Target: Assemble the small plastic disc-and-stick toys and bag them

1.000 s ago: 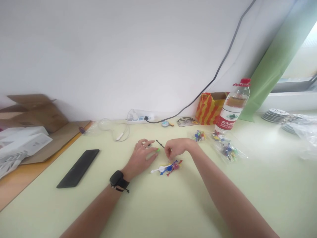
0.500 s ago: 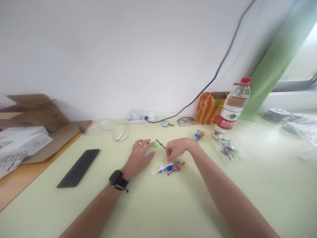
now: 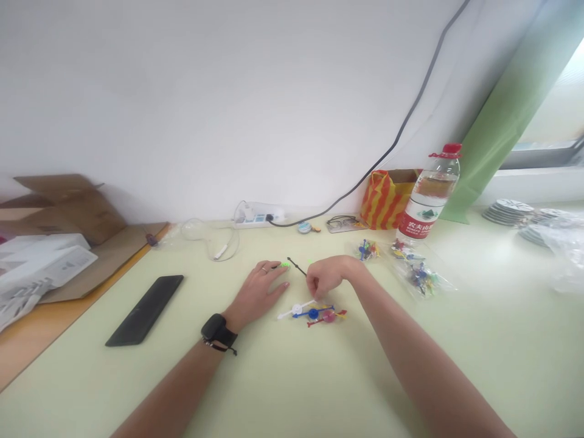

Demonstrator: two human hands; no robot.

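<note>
My left hand rests on the pale green table with fingers spread, its fingertips by a small bright green piece. A black arrow lies between my two hands. My right hand is closed, its fingers pinched together just above the colored arrows; what they hold, if anything, is hidden. Below it lie a white arrow, a blue arrow and a red arrow, with a yellow one partly under them.
A black flat case lies at left, near cardboard. Behind are a power strip and glasses. At right stand a striped bag, a water bottle, bags of colored pieces and stacked discs.
The red and blue arrows have shifted slightly, and the white one has turned a little. My left fingers have moved slightly over the green piece. My right hand remains closed in nearly the same place.
</note>
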